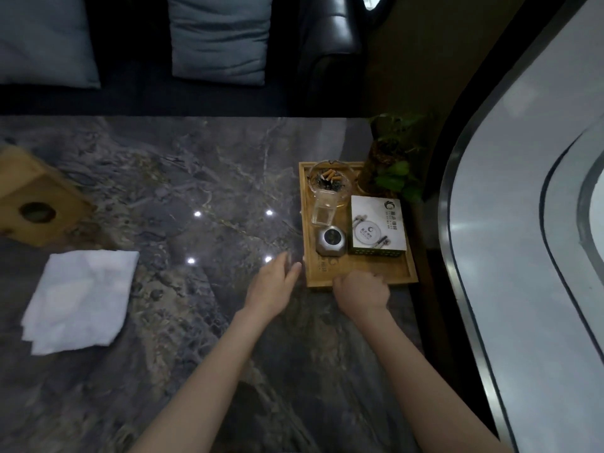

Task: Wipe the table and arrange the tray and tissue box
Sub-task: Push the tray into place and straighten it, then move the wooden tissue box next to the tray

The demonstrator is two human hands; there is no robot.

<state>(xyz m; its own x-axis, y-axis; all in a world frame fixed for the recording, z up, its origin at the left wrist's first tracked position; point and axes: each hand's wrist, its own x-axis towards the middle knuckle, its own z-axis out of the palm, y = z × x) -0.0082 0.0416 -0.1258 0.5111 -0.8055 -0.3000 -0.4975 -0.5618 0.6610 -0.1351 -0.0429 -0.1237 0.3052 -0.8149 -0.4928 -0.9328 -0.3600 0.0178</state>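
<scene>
A wooden tray [402,276] lies at the right end of the dark marble table [196,178]. It carries a glass ashtray [330,181] with cigarette butts, a clear glass [323,209], a small grey device [331,240] and a white box [379,227]. My right hand [362,291] is curled on the tray's near rim. My left hand [274,282] is flat with fingers apart, its tips at the tray's near left corner. A wooden tissue box [36,201] stands tilted at the far left. A white cloth [81,299] lies folded on the table's left part.
A potted green plant [392,158] stands right behind the tray at the table's far right corner. A dark sofa with blue-grey cushions [219,37] runs along the far edge. A curved pale wall [529,223] is to the right.
</scene>
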